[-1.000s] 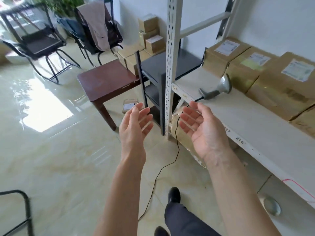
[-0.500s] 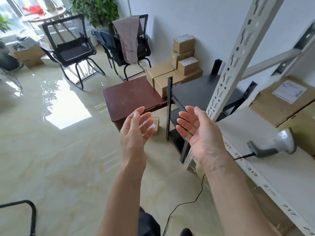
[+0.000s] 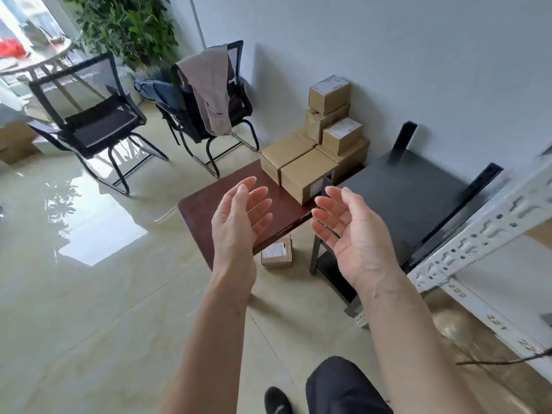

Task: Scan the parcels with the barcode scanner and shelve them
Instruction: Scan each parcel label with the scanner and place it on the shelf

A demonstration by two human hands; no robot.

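Note:
My left hand (image 3: 239, 219) and my right hand (image 3: 349, 231) are raised in front of me, palms facing each other, fingers apart, both holding nothing. Beyond them a stack of brown cardboard parcels (image 3: 316, 153) stands against the wall behind a dark red table (image 3: 206, 207). One small parcel (image 3: 277, 253) with a white label lies on the floor under the table's edge. The white shelf (image 3: 478, 294) with number tags runs along the right edge. The scanner itself is out of view; only its black cable (image 3: 504, 360) shows at the right.
A black low rack (image 3: 415, 192) stands between the table and the shelf. Two black chairs (image 3: 98, 124) stand at the back left, one draped with a grey garment (image 3: 210, 91). A plant (image 3: 128, 25) fills the far corner. My dark trouser leg and shoe (image 3: 337, 389) are below.
The view has swung left and away from the shelf, so the scanner and shelved parcels have dropped out of sight. The parcel stack and table are nearer. Both hands stay open, held the same way.

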